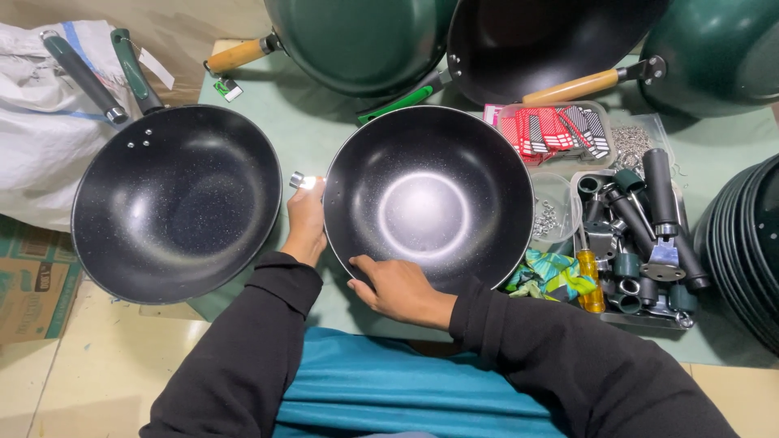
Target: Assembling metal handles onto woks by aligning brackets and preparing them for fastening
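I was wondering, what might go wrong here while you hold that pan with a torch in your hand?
The left hand shines a small torch by the pan; glare could hide flaws. The right hand grips only the rim, so the pan could tip. The second pan overhangs the table edge.

Looks like a small cookware assembly workshop, not a kitchen. The green-covered worktable (308, 130) is crowded with identical black non-stick woks: one without a handle (428, 199) in the middle, another (174, 203) to the left with its handle on, plus more dark green ones (357, 40) along the back edge with wooden handles. Off to the right sits a tray of loose black handles and metal fittings (641, 243), a yellow-handled screwdriver (591, 280), a clear tub of small screws or rings (552, 215) and a stack of pan bodies (746, 243). Cardboard box (32, 284) and a white sack (49, 122) on the floor — bulk parts, hand tools, no stove.
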